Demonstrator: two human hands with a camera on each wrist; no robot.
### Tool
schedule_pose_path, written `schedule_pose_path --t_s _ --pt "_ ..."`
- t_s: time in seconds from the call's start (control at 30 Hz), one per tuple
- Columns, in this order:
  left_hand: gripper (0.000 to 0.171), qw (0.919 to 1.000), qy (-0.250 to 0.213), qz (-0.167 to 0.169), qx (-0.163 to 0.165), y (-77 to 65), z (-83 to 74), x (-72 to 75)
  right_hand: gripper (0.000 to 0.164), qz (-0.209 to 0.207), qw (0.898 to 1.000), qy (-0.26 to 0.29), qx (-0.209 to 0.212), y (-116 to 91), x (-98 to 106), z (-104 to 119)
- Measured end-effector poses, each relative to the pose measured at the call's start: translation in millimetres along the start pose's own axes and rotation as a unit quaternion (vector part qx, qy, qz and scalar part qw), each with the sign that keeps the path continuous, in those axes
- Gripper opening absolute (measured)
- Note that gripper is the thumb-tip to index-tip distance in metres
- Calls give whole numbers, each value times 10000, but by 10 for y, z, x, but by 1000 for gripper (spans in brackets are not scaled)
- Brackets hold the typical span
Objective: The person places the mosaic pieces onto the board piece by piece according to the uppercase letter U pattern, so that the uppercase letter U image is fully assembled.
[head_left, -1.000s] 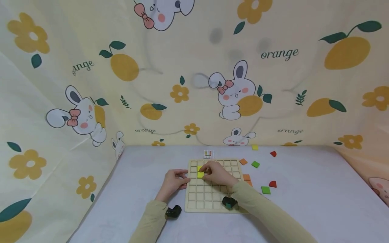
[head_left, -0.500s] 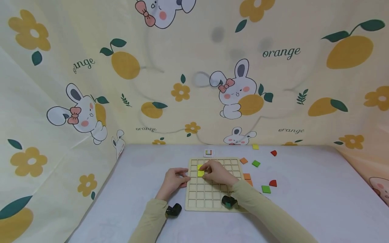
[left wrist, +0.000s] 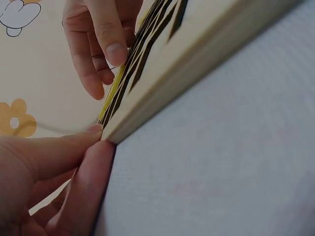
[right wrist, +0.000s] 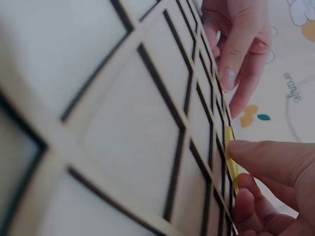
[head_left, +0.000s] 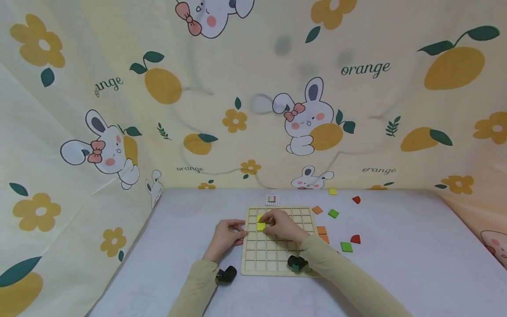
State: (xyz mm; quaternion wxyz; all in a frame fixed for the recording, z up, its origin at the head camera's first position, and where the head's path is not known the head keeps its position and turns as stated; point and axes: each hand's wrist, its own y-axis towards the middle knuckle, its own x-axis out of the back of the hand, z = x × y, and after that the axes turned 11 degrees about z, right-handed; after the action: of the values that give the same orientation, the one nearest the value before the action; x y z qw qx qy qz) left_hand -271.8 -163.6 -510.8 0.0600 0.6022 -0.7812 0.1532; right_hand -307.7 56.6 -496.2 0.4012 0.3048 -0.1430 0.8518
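In the head view a wooden grid board (head_left: 261, 255) lies on the table. Its left edge is held between the thumb and finger of my left hand (head_left: 225, 237); the left wrist view shows this pinch at the board's corner. Two yellow square tiles (head_left: 260, 226) sit one behind the other near the board's upper left. Over them is my right hand (head_left: 283, 224), thumb and fingers pinching at a yellow tile (right wrist: 231, 150), as the right wrist view shows. Its fingers partly hide the tiles.
Right of the board lie orange tiles (head_left: 321, 230), green tiles (head_left: 346, 247), red quarter-round pieces (head_left: 355, 239) and another yellow tile (head_left: 332, 191). A small pattern card (head_left: 272, 200) lies behind the board. Printed cloth (head_left: 253, 132) hangs at the back.
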Motion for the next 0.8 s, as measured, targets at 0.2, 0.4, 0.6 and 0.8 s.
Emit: schedule_pose_path --t_s 0.2,0.4,0.6,0.8 --pt "40 10000 61 -23 61 -7 2 -18 29 149 9983 551 92 -93 188 -9" --pt "40 9998 58 -139 95 -4 8 -23 33 -236 9977 601 180 -226 521 -46" --pt "41 9999 33 -134 28 -9 4 -23 36 -781 9955 532 16 -407 892 -213" --pt "41 9999 53 -122 -5 -3 -2 -27 43 -1065 9930 389 -335 -570 1238 -458"
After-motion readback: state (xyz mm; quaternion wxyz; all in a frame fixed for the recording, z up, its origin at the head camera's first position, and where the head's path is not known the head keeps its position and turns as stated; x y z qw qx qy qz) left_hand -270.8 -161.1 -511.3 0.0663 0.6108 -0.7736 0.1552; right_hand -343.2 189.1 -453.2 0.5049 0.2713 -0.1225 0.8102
